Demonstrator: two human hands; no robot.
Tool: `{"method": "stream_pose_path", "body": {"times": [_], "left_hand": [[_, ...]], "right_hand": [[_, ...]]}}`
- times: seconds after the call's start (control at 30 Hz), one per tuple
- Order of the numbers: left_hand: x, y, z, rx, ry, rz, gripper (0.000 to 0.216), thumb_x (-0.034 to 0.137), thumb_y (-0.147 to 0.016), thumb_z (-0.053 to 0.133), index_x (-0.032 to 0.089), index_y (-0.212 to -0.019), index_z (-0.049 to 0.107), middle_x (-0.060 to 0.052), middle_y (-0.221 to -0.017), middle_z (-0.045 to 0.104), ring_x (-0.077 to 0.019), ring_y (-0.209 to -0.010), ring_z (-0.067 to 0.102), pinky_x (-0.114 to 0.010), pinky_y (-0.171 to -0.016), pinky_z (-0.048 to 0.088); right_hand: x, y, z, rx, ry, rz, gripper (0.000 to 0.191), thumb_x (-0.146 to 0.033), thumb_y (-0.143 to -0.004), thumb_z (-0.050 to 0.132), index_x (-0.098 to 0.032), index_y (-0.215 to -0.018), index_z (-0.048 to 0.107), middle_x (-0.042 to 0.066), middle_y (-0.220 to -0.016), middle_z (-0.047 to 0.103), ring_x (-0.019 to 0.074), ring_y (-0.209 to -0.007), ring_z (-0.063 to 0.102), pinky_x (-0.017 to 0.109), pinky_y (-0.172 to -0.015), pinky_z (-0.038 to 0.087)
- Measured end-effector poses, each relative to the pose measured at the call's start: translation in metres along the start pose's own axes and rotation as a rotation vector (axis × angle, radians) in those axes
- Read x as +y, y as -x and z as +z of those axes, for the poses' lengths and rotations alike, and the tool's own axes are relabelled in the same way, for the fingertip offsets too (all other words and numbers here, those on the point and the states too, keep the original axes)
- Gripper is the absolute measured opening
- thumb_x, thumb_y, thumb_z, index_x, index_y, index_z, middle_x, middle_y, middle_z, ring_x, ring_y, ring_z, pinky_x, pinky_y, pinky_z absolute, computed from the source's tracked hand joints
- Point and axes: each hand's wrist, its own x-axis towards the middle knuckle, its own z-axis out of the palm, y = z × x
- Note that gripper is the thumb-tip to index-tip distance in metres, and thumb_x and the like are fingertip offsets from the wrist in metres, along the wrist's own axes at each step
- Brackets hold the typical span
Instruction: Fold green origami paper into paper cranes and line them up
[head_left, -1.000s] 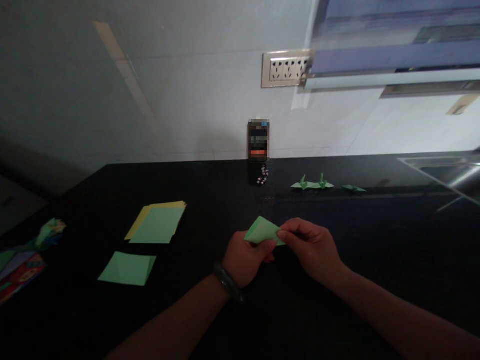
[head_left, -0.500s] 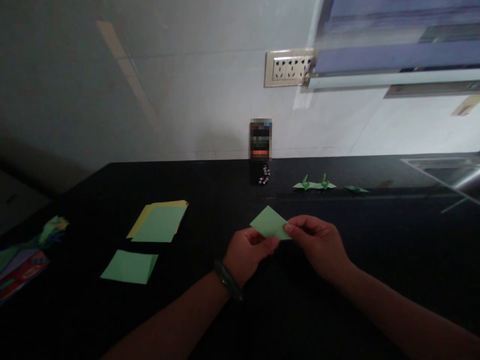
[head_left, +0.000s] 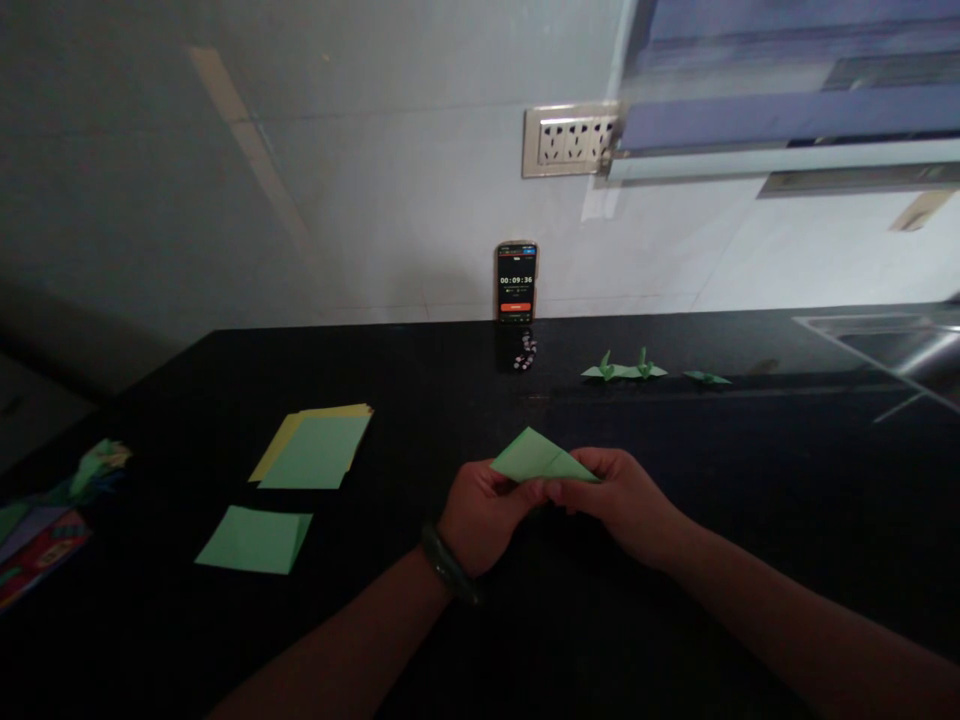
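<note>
1) Folded green paper (head_left: 536, 458), triangular in outline, is at the dial's centre, between both hands
2) Left hand (head_left: 489, 510), at eight o'clock, pinches its lower edge between thumb and fingers
3) Right hand (head_left: 622, 505), at four, grips the same edge, thumb in front
4) Paper stack (head_left: 313, 455) at nine; upright phone (head_left: 517, 283) at twelve

Folded green paper (head_left: 534, 457) matt and smooth, crisply creased; same dull-finished paper in stacked sheets (head_left: 315, 452) and creased loose sheet (head_left: 251, 540), also in small cranes (head_left: 606, 370). Black bench (head_left: 420, 400) smooth, faintly glossy, like polished stone. Dark bangle (head_left: 448, 565) buffed to hard shine. Phone screen (head_left: 515, 282) glassy and smooth. Wall (head_left: 360, 200) of glossy, reflective tile; socket plate (head_left: 531, 145) smooth, metallic-looking around pale plastic outlets (head_left: 552, 143); sink rim (head_left: 847, 322) bright metal; purple panel (head_left: 750, 118) glossy, streaked with soft reflections
</note>
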Motion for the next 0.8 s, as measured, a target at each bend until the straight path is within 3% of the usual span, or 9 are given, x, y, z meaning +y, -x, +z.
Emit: {"method": "stream_pose_path", "body": {"times": [0.2,0.37,0.47,0.57,0.63,0.7,0.8], "left_hand": [[-0.002,-0.001,0.000,0.023,-0.046,0.066,0.012,0.025,-0.069,0.064,0.015,-0.073,0.069,-0.003,-0.072,0.070,-0.0156,-0.067,0.063,-0.028,-0.068,0.048],[0.004,-0.005,-0.012,0.255,-0.206,0.093,0.015,0.026,-0.066,0.066,0.013,-0.058,0.067,-0.002,-0.061,0.068,-0.0141,-0.059,0.060,-0.025,-0.061,0.045],[0.008,-0.007,-0.015,0.303,-0.204,0.074,0.016,0.026,-0.064,0.067,0.013,-0.055,0.067,-0.003,-0.059,0.067,-0.0139,-0.058,0.060,-0.024,-0.061,0.045],[0.009,-0.006,-0.010,0.236,-0.147,0.037,0.014,0.025,-0.064,0.067,0.013,-0.056,0.067,-0.002,-0.060,0.068,-0.0127,-0.058,0.059,-0.024,-0.060,0.044],[0.007,-0.004,-0.006,0.165,-0.098,0.011,0.012,0.024,-0.064,0.067,0.014,-0.058,0.067,-0.001,-0.062,0.068,-0.0119,-0.058,0.058,-0.023,-0.060,0.044],[0.005,-0.003,-0.004,0.075,-0.062,-0.008,0.010,0.024,-0.064,0.067,0.014,-0.063,0.068,-0.001,-0.064,0.068,-0.0113,-0.058,0.058,-0.023,-0.060,0.043],[0.002,-0.002,-0.004,-0.053,-0.058,-0.015,0.013,0.024,-0.065,0.066,0.014,-0.072,0.069,-0.001,-0.070,0.068,-0.0119,-0.063,0.058,-0.024,-0.064,0.043]], "right_hand": [[0.001,-0.004,-0.005,0.013,-0.018,-0.002,0.014,-0.025,-0.063,0.066,-0.014,-0.056,0.061,-0.002,-0.051,0.054,0.0069,-0.047,0.043,0.022,-0.049,0.033],[-0.004,-0.010,-0.030,0.152,-0.162,0.019,0.015,-0.026,-0.056,0.072,-0.014,-0.057,0.063,-0.001,-0.051,0.057,0.0079,-0.047,0.048,0.022,-0.050,0.037],[-0.008,-0.013,-0.045,0.236,-0.216,0.015,0.019,-0.028,-0.053,0.075,-0.015,-0.054,0.061,-0.002,-0.051,0.056,0.0079,-0.048,0.049,0.022,-0.048,0.038],[-0.009,-0.010,-0.043,0.254,-0.164,-0.074,0.024,-0.039,-0.063,0.069,-0.016,-0.064,0.065,0.001,-0.064,0.062,0.0102,-0.057,0.053,0.022,-0.051,0.040],[-0.009,-0.006,-0.033,0.150,-0.092,-0.108,0.030,-0.043,-0.067,0.065,-0.017,-0.080,0.067,0.003,-0.072,0.064,0.0114,-0.062,0.054,0.022,-0.052,0.041],[-0.007,-0.002,-0.021,0.016,-0.047,-0.116,0.032,-0.039,-0.063,0.069,-0.017,-0.087,0.065,0.001,-0.075,0.064,0.0094,-0.058,0.051,0.021,-0.051,0.039],[-0.004,0.000,-0.010,-0.048,0.036,-0.096,0.021,-0.035,-0.065,0.068,-0.015,-0.066,0.062,-0.004,-0.054,0.054,0.0058,-0.047,0.042,0.019,-0.044,0.030]]}}
